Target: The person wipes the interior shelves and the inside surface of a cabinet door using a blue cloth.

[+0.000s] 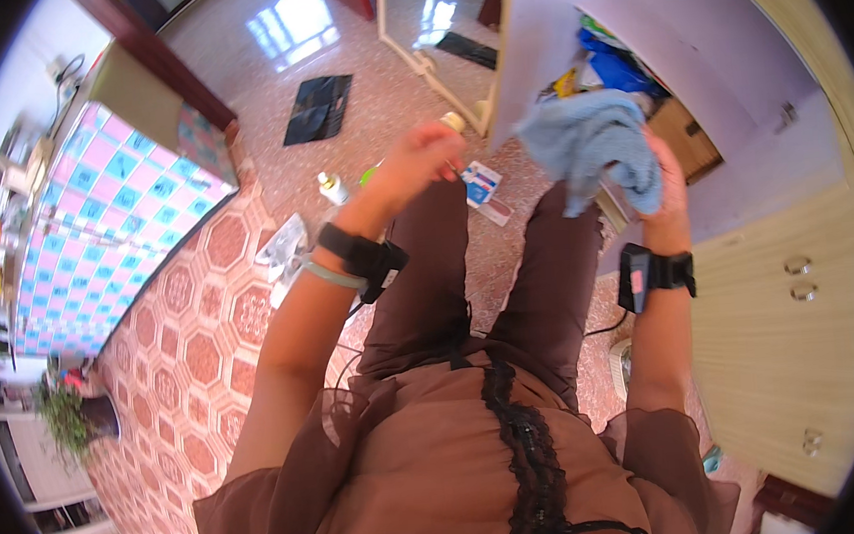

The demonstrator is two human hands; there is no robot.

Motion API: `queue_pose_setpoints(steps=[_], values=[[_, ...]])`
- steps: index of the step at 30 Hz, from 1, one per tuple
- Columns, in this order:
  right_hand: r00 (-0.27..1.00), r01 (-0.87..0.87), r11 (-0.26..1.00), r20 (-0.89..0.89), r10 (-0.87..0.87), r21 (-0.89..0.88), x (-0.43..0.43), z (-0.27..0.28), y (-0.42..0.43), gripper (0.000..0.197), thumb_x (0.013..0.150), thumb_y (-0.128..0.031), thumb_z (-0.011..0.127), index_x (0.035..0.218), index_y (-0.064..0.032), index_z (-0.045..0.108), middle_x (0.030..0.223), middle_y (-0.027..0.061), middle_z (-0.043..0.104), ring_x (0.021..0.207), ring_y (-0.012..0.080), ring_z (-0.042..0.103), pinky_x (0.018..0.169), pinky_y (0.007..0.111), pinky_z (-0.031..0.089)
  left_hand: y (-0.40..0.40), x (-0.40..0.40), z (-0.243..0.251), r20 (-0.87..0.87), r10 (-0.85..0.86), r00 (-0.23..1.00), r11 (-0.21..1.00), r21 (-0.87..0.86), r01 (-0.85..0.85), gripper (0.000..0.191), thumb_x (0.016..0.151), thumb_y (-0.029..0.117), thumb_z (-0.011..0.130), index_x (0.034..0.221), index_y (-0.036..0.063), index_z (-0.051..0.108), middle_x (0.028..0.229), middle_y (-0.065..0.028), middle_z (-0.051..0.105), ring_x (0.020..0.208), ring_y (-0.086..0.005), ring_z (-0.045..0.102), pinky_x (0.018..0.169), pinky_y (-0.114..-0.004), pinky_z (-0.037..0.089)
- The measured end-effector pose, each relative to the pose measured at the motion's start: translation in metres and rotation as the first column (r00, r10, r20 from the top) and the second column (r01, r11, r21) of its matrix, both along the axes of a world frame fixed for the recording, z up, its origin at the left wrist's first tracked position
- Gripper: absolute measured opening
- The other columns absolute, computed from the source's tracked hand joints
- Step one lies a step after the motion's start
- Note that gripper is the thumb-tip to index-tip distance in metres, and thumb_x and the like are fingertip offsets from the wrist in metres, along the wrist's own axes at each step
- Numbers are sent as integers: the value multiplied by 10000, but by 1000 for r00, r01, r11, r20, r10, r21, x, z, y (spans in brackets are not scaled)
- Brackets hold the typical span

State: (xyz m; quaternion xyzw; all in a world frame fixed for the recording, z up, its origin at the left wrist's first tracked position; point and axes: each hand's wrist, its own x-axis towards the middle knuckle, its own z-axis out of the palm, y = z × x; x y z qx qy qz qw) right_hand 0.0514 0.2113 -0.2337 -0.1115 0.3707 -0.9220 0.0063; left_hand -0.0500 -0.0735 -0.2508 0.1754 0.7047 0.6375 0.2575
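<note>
My right hand (666, 173) grips a crumpled light-blue cloth (601, 140), which hangs loosely in front of an open cabinet compartment (729, 85). To the left, my left hand (426, 155) is raised above my knee with its fingers curled. A small cream-coloured object (452, 121) shows right beside its fingers; blur hides whether the hand holds it or it lies behind. Below that hand, a blue-and-white box (480, 183) and a flat card-like packet (498, 211) lie on the floor. A white bottle with a gold-coloured cap (332, 188) stands to the left of my forearm.
Plastic bags (618, 64) and a brown cardboard piece (684, 141) sit inside the compartment. A mirrored door (446, 32) stands ahead. A black bag (318, 110) and clear plastic wrapping (284, 244) lie on the floor. A checked-covered counter (118, 171) and potted plant (70, 412) are at left.
</note>
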Motion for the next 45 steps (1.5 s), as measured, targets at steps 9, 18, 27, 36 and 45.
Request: queue_pose_setpoints(steps=[9,18,27,36,45], values=[[888,148,968,404,-220,202,-53,-38,20,363,835,-138,431,1152,37,405,1053,106,528,903,197,553,805,295,438,-4,-3,-109,-268,-257,928,949,-251,191,79,759,116,531,791,44,541,666,-80,552,596,-179,539,542,-299,433],[793,-261,863,606,-64,433,-152,-79,24,417,773,-122,504,1136,60,412,1028,125,541,873,173,561,768,265,447,16,-42,-143,-317,-223,922,939,-323,116,81,745,139,525,784,68,519,683,-112,515,655,-301,525,579,-382,424],[604,-618,670,794,71,411,-231,-50,12,359,777,-96,509,1105,38,455,976,71,557,833,112,541,745,223,427,15,-69,-111,26,-23,999,950,-311,30,103,748,140,521,813,66,551,735,-114,544,702,-305,532,629,-371,430],[464,-798,524,858,221,297,-244,24,-45,251,799,-133,518,1010,2,512,836,11,549,706,73,516,625,211,431,-46,-42,65,59,321,945,837,-485,-254,93,755,121,533,807,54,571,744,-106,570,687,-251,556,608,-316,442],[522,-851,340,715,465,401,-292,218,-160,304,796,-172,532,1042,4,511,898,6,543,784,72,492,692,229,416,-106,-49,248,36,525,851,777,-429,-461,122,748,121,523,820,35,573,762,-126,572,688,-272,559,608,-331,444]])
